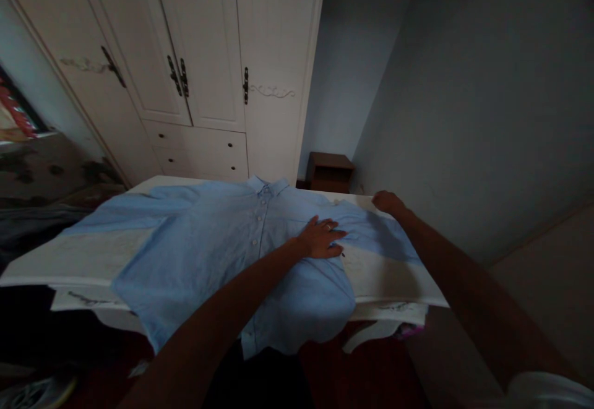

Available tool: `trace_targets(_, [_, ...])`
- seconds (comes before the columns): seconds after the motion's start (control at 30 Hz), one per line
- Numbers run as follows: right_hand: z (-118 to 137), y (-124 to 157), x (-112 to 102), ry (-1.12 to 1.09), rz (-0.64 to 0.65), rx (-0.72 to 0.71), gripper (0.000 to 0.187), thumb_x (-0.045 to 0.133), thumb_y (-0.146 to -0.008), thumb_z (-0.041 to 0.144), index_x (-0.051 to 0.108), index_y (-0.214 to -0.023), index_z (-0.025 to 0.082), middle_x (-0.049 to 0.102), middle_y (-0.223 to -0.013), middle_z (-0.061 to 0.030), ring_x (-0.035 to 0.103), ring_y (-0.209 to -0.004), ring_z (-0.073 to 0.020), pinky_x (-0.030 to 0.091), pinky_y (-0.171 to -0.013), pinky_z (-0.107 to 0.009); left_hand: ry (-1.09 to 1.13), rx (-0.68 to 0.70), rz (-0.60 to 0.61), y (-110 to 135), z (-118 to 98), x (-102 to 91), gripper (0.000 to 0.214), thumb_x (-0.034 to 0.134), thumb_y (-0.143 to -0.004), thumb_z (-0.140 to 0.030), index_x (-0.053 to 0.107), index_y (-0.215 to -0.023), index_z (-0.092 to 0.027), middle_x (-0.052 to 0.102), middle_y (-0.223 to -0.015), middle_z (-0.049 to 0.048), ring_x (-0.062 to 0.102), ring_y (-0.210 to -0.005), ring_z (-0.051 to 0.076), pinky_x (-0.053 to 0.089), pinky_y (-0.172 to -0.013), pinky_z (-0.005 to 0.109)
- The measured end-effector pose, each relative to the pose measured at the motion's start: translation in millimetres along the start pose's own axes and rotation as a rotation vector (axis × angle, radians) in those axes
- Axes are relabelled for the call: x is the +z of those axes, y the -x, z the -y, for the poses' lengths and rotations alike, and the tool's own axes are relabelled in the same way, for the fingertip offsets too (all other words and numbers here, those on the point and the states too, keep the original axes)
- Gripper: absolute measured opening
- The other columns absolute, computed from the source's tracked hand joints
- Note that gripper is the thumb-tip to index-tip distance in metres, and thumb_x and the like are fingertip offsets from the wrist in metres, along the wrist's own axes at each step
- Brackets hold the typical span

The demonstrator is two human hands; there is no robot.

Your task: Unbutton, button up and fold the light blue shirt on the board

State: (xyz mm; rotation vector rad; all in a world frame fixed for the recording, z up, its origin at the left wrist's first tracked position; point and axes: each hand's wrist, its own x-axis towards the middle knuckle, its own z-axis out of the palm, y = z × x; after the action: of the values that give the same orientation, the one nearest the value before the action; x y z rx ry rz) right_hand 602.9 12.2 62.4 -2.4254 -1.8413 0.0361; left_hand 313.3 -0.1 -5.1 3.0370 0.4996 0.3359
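Observation:
A light blue button-up shirt [223, 242] lies front up on a white table [83, 260], collar at the far side, hem hanging over the near edge. My left hand [321, 237] lies flat on the shirt's right side, fingers stretched out, a ring on one finger. My right hand [387, 202] is closed on the far end of the shirt's right sleeve [371, 229], near the table's far right corner. The left sleeve [125, 208] stretches out flat toward the left.
A white wardrobe [208, 68] with dark handles and drawers stands behind the table. A small brown nightstand [330, 171] sits in the corner by the grey wall. Dark bedding [46, 174] lies at the left.

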Motion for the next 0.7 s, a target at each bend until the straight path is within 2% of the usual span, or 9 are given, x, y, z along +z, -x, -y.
trace_targets(0.07, [25,-10,8,0.014,0.036,-0.029,0.044,0.045,-0.093,0.047,0.075,-0.096,0.015,0.071,-0.106,-0.0162,0.065,-0.103,-0.0263,0.047,-0.085,-0.030,-0.011,0.009,0.011,0,0,0.2,0.055,0.038,-0.092,-0.056,0.042,-0.142,-0.032,0.042,-0.150,0.0104,0.035,-0.139,0.028,0.022,-0.111,0.059])
trace_targets(0.17, [62,-23,22,0.001,0.104,-0.094,0.055,0.039,-0.095,0.055,0.076,-0.090,0.015,0.073,-0.098,-0.0137,0.068,-0.095,-0.0236,0.047,-0.077,-0.025,-0.024,0.007,0.018,0,0,-0.1,0.057,0.035,-0.093,-0.057,0.040,-0.144,-0.033,0.040,-0.150,0.0112,0.034,-0.139,0.030,0.021,-0.111,0.060])
trace_targets(0.27, [91,-34,34,-0.009,0.128,-0.133,0.056,0.046,-0.090,0.060,0.076,-0.085,0.012,0.074,-0.094,-0.0155,0.068,-0.091,-0.0247,0.046,-0.072,-0.025,-0.028,0.001,0.039,0,-2,-2.6,0.058,0.034,-0.093,-0.058,0.038,-0.145,-0.032,0.039,-0.151,0.0117,0.032,-0.140,0.030,0.021,-0.110,0.060])
trace_targets(0.33, [105,-41,39,-0.020,0.120,-0.152,0.045,0.057,-0.086,0.054,0.075,-0.089,0.014,0.074,-0.098,-0.0137,0.068,-0.092,-0.0237,0.046,-0.071,-0.024,-0.024,0.000,0.057,0,-4,-5.2,0.058,0.033,-0.093,-0.059,0.039,-0.144,-0.031,0.039,-0.151,0.0120,0.031,-0.141,0.030,0.022,-0.110,0.060])
trace_targets(0.4, [116,-50,42,-0.032,0.106,-0.164,0.030,0.065,-0.082,0.044,0.075,-0.091,0.016,0.074,-0.100,-0.0096,0.068,-0.092,-0.0208,0.046,-0.071,-0.021,-0.021,0.001,0.059,1,-5,-7.3,0.058,0.032,-0.093,-0.059,0.040,-0.143,-0.030,0.039,-0.151,0.0121,0.032,-0.140,0.030,0.023,-0.109,0.060])
trace_targets(0.5, [126,-63,46,-0.048,0.075,-0.150,0.016,0.068,-0.080,0.030,0.075,-0.087,0.018,0.075,-0.093,-0.0061,0.068,-0.087,-0.0178,0.045,-0.068,-0.020,-0.022,-0.001,0.036,2,-7,-7.8,0.058,0.034,-0.093,-0.058,0.041,-0.142,-0.029,0.041,-0.149,0.0115,0.034,-0.138,0.030,0.026,-0.108,0.060])
trace_targets(0.7, [130,-76,55,-0.082,-0.020,-0.068,0.010,0.065,-0.078,0.019,0.074,-0.082,0.017,0.074,-0.086,-0.0065,0.068,-0.081,-0.0172,0.045,-0.065,-0.020,-0.047,0.000,0.000,2,-8,-4.7,0.065,0.031,-0.092,-0.062,0.039,-0.144,-0.023,0.042,-0.148,0.0142,0.032,-0.139,0.032,0.025,-0.108,0.061])
